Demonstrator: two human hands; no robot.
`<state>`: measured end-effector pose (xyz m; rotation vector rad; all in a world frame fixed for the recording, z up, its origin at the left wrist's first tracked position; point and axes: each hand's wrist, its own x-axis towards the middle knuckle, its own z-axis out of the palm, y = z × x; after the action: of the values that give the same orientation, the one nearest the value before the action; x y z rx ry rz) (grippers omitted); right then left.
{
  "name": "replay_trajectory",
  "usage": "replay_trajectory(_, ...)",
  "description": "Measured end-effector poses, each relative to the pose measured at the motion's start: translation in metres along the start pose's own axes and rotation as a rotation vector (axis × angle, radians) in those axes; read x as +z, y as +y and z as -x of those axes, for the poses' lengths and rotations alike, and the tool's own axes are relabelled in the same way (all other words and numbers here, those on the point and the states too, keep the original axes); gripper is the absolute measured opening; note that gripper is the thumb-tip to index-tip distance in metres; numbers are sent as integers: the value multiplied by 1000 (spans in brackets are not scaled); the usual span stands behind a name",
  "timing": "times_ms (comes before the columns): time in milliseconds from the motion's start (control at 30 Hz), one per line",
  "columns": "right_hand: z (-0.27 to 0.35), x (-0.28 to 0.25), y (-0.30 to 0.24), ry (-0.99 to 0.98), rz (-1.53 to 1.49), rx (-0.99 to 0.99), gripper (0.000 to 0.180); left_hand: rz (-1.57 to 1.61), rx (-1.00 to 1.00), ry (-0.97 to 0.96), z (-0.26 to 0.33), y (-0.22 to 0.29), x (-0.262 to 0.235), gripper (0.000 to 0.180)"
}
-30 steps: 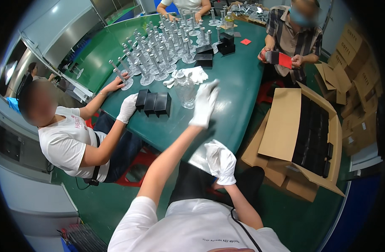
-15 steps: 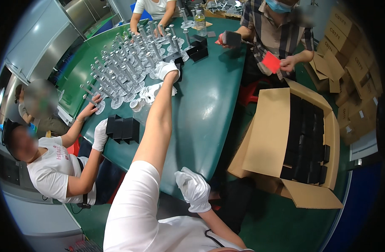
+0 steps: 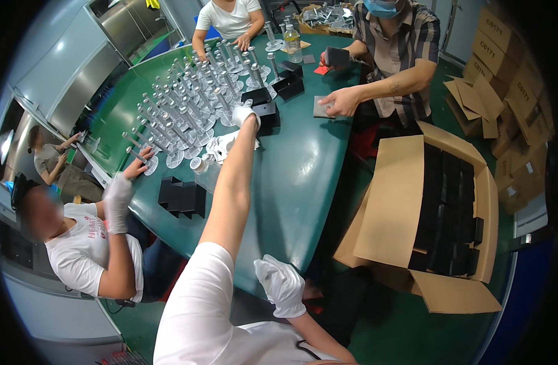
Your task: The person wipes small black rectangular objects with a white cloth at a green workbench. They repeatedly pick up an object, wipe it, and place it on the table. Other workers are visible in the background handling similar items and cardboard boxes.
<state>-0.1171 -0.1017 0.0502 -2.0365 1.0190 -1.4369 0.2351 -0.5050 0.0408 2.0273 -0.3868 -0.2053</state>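
**Reaching far across the table for the black box**

The small black box [image 3: 268, 113] sits far out on the green table [image 3: 303, 176], just right of the crowd of upright metal stands [image 3: 187, 109]. My left hand [image 3: 245, 115], in a white glove, is stretched right out to it with the arm straight; the fingers lie against the box's near left edge, but I cannot tell whether they have closed on it. My judgement is that a grip at full reach is weak, so I would get fingers over the top and thumb on the side before lifting. I would also keep the forearm high, since crumpled white wrapping [image 3: 221, 146] and a clear bottle [image 3: 200, 167] lie directly under it. My right hand [image 3: 282, 284], also gloved, hangs loosely curled and holds nothing at the near table edge. Right of me an open carton [image 3: 388, 201] holds rows of black boxes. A seated person's gloved hand [image 3: 117, 198] works at the stands to my left.
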Motion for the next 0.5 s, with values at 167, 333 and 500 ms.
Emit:
replay_trajectory(167, 3, -2, -5, 1, -8, -25, 18, 568, 181, 102, 72, 14, -23, 37)
replay_trajectory(333, 3, -14, -10, -44, -83, 84, 6, 419, 249, -109, 186, 12, -107, 35)
replay_trajectory(500, -22, -26, -12, -337, 42, 115, 17, 445, 444, -138, 264, -54, -197, 23)
